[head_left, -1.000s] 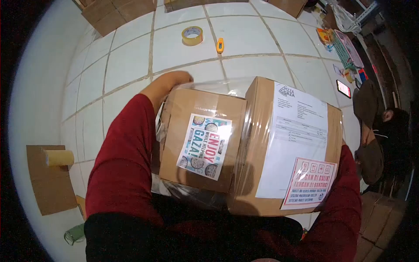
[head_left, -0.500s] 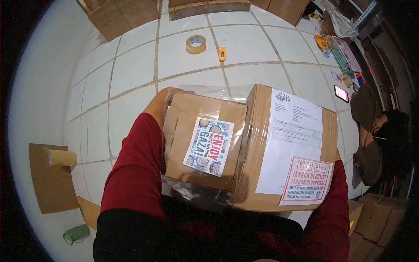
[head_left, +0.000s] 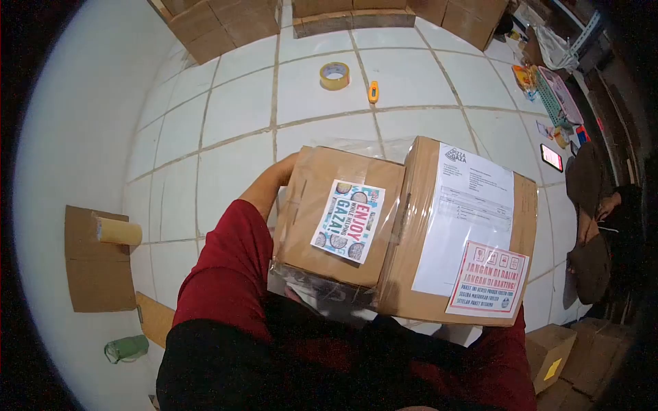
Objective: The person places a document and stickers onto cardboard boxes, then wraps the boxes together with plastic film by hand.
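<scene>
Two brown cardboard boxes lie side by side, wrapped together in clear plastic, held up in front of my body. The left box point(head_left: 295, 240) bears a colourful "Enjoy while helping Gaza!" sticker point(head_left: 348, 220). On the larger right box point(head_left: 524, 205) are a printed paper sheet point(head_left: 473, 198) and a red-and-white warning label point(head_left: 488, 282). My left hand point(head_left: 289, 169) grips the far left side of the left box, its fingers hidden behind it. My right sleeve point(head_left: 504, 342) reaches the near right corner of the right box, which hides my right hand.
On the tiled floor ahead lie a tape roll point(head_left: 334, 76) and an orange cutter point(head_left: 373, 92). Cardboard point(head_left: 99, 274) with a yellowish roll point(head_left: 119, 231) is at left. A phone point(head_left: 551, 157) and another person's feet point(head_left: 588, 205) are at right. Boxes point(head_left: 548, 349) stand lower right.
The view has turned, so the floor and its items appear further right. The wrapped boxes have also shifted slightly right in view, and more of my left wrist shows. Both boxes stay held.
</scene>
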The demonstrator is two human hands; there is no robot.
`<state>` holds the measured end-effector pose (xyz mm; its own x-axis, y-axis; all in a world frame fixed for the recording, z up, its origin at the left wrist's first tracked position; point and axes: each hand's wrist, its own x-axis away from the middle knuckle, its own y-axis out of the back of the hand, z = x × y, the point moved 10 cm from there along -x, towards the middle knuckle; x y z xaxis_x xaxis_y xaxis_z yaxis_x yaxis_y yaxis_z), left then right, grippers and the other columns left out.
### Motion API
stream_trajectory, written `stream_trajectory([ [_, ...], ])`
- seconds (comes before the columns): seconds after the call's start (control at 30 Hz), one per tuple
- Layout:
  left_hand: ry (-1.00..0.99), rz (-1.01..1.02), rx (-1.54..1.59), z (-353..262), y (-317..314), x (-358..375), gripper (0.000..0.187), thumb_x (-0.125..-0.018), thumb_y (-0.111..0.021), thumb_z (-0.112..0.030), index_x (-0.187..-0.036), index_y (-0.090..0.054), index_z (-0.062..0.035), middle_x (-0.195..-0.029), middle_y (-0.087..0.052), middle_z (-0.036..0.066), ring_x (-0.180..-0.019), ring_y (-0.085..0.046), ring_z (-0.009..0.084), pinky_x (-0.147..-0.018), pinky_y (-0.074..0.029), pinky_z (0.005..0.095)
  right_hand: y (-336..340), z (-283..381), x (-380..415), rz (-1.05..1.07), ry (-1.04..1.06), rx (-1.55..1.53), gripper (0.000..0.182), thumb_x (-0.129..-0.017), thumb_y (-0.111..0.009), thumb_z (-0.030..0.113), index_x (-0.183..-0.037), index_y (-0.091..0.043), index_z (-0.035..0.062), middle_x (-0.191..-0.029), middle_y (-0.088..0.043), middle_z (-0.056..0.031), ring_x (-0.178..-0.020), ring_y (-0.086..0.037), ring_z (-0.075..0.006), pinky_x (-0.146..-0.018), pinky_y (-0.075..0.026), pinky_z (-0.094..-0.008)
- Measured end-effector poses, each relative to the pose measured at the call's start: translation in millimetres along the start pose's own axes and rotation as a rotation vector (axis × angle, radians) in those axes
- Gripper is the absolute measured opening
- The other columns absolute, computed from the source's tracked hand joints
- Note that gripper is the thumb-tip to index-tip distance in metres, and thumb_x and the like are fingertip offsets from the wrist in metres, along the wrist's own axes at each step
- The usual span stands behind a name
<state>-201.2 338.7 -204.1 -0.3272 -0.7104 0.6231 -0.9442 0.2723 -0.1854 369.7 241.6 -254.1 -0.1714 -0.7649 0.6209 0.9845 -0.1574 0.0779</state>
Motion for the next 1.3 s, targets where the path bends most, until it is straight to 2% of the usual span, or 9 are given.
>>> stream_trajectory([
  [0.1, -0.003, 0.006, -0.042, -8, -4, 19, 0.035, -0.077, -0.047, -0.03, -0.1, -0.052, -0.0041, -0.101, -0.053, 0.007, -0.085, -0.052, 0.0214, -0.076, -0.04, 0.0347, -6, 27, 3, 0.005, 0.085, -0.104, 0.048, -0.079, -0.04, 0.042, -0.115, -0.039, 0.0109, -0.115, -0.038, -0.0134, -0.104, -0.038, -0.0244, -0.082, -0.033, -0.0334],
  [0.27, -0.388, -0.726, -0.482, -100, 55, 70, 0.045, -0.084, -0.03, -0.033, -0.112, -0.041, -0.0002, -0.113, -0.043, 0.019, -0.108, -0.039, 0.0264, -0.09, -0.028, 0.0312, -12, 97, 47, 0.086, 0.313, -0.263, 0.051, -0.08, -0.039, 0.045, -0.118, -0.037, 0.0117, -0.12, -0.036, -0.0137, -0.108, -0.036, -0.0253, -0.085, -0.032, -0.0342],
  [0.33, -0.654, -0.636, -0.573, -152, -4, 102, 0.044, -0.084, -0.03, -0.033, -0.112, -0.042, -0.0009, -0.112, -0.043, 0.02, -0.107, -0.039, 0.0276, -0.09, -0.029, 0.0315, -38, 160, 107, 0.06, 0.414, -0.132, 0.064, -0.078, -0.029, 0.056, -0.128, -0.015, 0.0179, -0.134, -0.007, -0.0082, -0.122, -0.01, -0.0289, -0.096, -0.015, -0.0421],
  [0.43, -1.03, -0.479, -0.979, -165, -100, 116, 0.039, -0.084, -0.029, -0.029, -0.103, -0.049, -0.0013, -0.106, -0.047, 0.019, -0.101, -0.043, 0.0304, -0.085, -0.033, 0.0349, -61, 208, 151, 0.02, 0.575, -0.067, 0.059, -0.081, -0.03, 0.049, -0.127, -0.019, 0.0153, -0.132, -0.015, -0.0116, -0.121, -0.012, -0.0278, -0.095, -0.014, -0.0455],
  [0.5, -0.831, -0.429, -1.043, -144, -106, 107, 0.038, -0.083, -0.029, -0.027, -0.1, -0.05, -0.0007, -0.104, -0.049, 0.019, -0.099, -0.044, 0.0307, -0.085, -0.033, 0.035, -24, 163, 76, -0.122, 0.578, 0.503, 0.056, -0.082, -0.033, 0.045, -0.12, -0.034, 0.0046, -0.123, -0.033, -0.0135, -0.115, -0.029, -0.0231, -0.092, -0.025, -0.0305],
  [0.67, -0.742, -0.445, -0.93, -128, -88, 93, 0.038, -0.082, -0.027, -0.024, -0.09, -0.055, 0.0002, -0.096, -0.053, 0.018, -0.091, -0.049, 0.0306, -0.081, -0.035, 0.0344, -73, 151, 110, 0.024, 0.288, -0.021, 0.07, -0.075, -0.039, 0.056, -0.113, -0.041, -0.0029, -0.106, -0.048, -0.0177, -0.095, -0.048, -0.0218, -0.081, -0.037, -0.0308],
  [0.83, -0.748, -0.439, -0.639, -122, -61, 93, 0.043, -0.085, -0.026, -0.03, -0.09, -0.055, 0.0012, -0.087, -0.057, 0.015, -0.082, -0.051, 0.0247, -0.077, -0.037, 0.0309, -69, 142, 130, -0.044, 0.216, -0.09, 0.067, -0.076, -0.035, 0.056, -0.111, -0.043, -0.0009, -0.105, -0.049, -0.0158, -0.093, -0.049, -0.0233, -0.081, -0.038, -0.0329],
  [1.03, -0.71, -0.729, -0.558, -115, -21, 146, 0.042, -0.084, -0.029, -0.032, -0.11, -0.044, -0.0019, -0.111, -0.046, 0.016, -0.105, -0.041, 0.0288, -0.089, -0.029, 0.035, -73, 166, 207, 0.024, 0.466, -0.21, 0.07, -0.079, -0.021, 0.057, -0.128, -0.011, 0.0088, -0.132, -0.013, -0.0134, -0.122, -0.012, -0.0238, -0.098, -0.013, -0.0314],
  [1.3, -0.498, -0.528, -0.647, -32, -63, 144, 0.058, -0.083, -0.023, -0.045, -0.127, -0.018, -0.0079, -0.13, -0.02, 0.013, -0.122, -0.011, 0.0292, -0.095, -0.003, 0.0483, -108, 147, 238, 0.113, 0.487, -0.093, 0.053, -0.084, -0.032, 0.014, -0.129, -0.004, 0.012, -0.126, -0.027, -0.0126, -0.109, -0.034, -0.0181, -0.088, -0.027, -0.0217],
])
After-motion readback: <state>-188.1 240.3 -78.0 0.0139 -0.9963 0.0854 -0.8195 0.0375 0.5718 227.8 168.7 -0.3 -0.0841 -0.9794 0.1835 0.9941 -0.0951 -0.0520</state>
